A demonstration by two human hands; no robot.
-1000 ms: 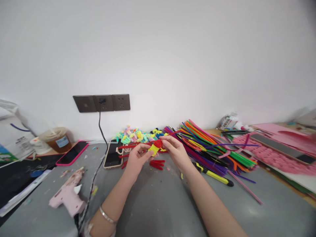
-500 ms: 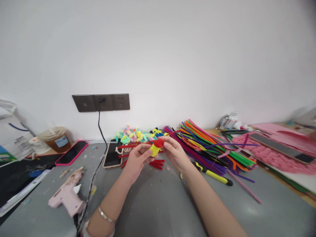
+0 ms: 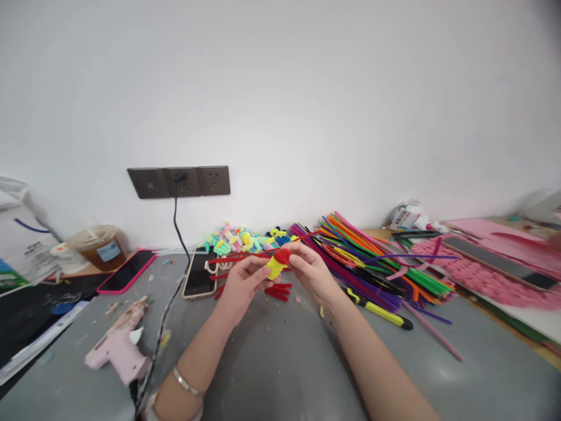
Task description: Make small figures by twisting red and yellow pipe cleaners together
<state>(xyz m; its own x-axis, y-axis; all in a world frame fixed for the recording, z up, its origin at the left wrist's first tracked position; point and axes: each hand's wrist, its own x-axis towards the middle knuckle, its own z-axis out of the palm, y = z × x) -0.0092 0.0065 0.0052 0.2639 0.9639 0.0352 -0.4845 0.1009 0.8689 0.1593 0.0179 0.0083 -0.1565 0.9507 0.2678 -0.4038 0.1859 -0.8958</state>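
Turned slightly since a second ago: yellow-and-red roll (image 3: 275, 268)

Clock hours taken from the roll, with twelve towards the wall (image 3: 280, 88). Far out at nine: white bag (image 3: 30, 245), white tub (image 3: 70, 260), cup (image 3: 99, 248) of brown drink with a pale label, then pink-edged phone (image 3: 127, 272) lying screen up on grey table (image 3: 272, 362). At eight: pink glue gun (image 3: 120, 351) on its side, just beside dark cord (image 3: 164, 313) running up to wall socket (image 3: 179, 182) at ten. Nearer in at nine: second phone (image 3: 196, 278), dark screen up. At ten, near the wall: heap of pastel fuzzy bits (image 3: 236, 240).

Close in at eight: left hand (image 3: 243, 283), thumb and fingers nearly closed, pinching the yellow part. Roll held above mid-table between both hands, tilted, red end towards one o'clock; red fuzzy sticks (image 3: 278, 291) just below at six. Touching at three: right hand (image 3: 309, 266), fingertips drawn together on the red end; cannot tell how firmly.

Beyond at three: bundle of coloured fuzzy sticks (image 3: 372, 257). At four: yellow-and-black cutter (image 3: 385, 314), flat beside the bundle. At two, near the wall: white packet (image 3: 404, 216). Furthest out at three: pink knitted mat (image 3: 477, 278), with third phone (image 3: 499, 263) lying on top.
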